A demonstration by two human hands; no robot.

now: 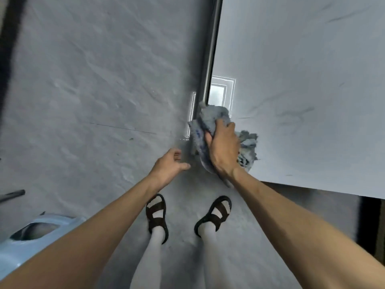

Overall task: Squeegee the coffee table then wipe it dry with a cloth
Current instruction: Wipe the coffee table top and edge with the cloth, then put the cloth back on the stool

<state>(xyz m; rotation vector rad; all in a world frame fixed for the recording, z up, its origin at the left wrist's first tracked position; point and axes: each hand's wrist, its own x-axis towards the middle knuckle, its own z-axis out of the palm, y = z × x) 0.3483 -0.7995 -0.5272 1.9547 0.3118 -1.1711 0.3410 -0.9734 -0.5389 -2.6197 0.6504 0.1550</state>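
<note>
Gripping the bunched cloth [212,119], my right hand [224,149] curls round it at the coffee table's [302,69] near corner. Left hand [166,165] loose, empty. No squeegee in sight; I judge drying is under way, remainder unclear.

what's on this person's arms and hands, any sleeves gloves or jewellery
Nothing worn shows. The left hand and right hand are bare: no gloves, rings or watch visible. The left forearm and right forearm are bare too, no sleeves in view.
</note>
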